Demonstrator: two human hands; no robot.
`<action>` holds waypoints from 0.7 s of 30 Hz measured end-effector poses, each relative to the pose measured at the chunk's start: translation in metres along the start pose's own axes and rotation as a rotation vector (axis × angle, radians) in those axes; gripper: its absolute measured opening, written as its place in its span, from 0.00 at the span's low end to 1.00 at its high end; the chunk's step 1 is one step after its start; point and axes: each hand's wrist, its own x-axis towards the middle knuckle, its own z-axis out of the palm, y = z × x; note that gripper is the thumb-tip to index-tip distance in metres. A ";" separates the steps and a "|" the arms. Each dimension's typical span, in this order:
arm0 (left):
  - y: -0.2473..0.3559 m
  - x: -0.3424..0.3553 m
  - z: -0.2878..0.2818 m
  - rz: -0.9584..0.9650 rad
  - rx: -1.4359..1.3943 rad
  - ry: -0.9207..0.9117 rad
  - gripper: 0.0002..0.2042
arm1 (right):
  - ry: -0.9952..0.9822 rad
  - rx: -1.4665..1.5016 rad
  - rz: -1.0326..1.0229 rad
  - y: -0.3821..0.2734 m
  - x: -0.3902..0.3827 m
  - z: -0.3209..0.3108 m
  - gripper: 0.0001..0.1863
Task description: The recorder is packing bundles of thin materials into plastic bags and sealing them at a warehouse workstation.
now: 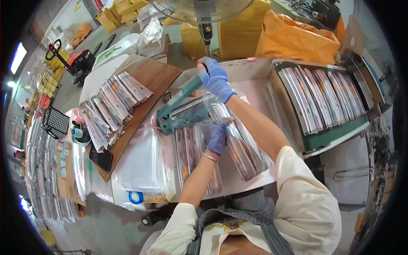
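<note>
Clear packet [220,112] midway between desk's [231,188] near and far edges, left hand's [218,138] fingertips hidden, grip impossible to tell, forearm extended, right hand [216,80] curled round raised teal lever [181,96]

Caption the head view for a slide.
Gloved right hand on a raised teal lever, gloved left hand beside packets, fan and orange bag beyond.

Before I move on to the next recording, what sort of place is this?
Most likely a packing area in a warehouse or workshop: the right hand grips what looks like a teal lever-arm bag sealer, plastic-wrapped flat packets lie close by, and a red-and-black pallet truck stands behind.
</note>
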 end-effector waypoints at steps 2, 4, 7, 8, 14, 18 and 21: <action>0.011 0.021 -0.030 0.103 -0.086 -0.006 0.19 | -0.209 0.293 0.123 -0.003 0.005 0.001 0.10; 0.012 0.041 -0.128 -0.098 -0.173 0.043 0.19 | -0.244 0.280 0.289 -0.002 -0.004 0.005 0.09; 0.051 0.006 -0.089 -0.061 0.123 0.098 0.18 | -0.284 0.375 0.582 0.092 -0.032 -0.021 0.07; 0.052 0.004 -0.099 -0.066 0.125 0.117 0.18 | -0.179 0.528 0.694 0.093 -0.041 -0.013 0.07; 0.050 0.002 -0.121 -0.052 0.251 0.104 0.18 | -0.067 0.788 0.796 0.099 -0.057 0.007 0.05; 0.044 -0.006 -0.114 -0.010 0.297 0.052 0.16 | -0.073 0.823 0.718 0.113 -0.063 -0.003 0.07; 0.032 -0.004 -0.125 0.257 0.380 -0.097 0.19 | -0.056 0.820 0.701 0.109 -0.064 -0.013 0.08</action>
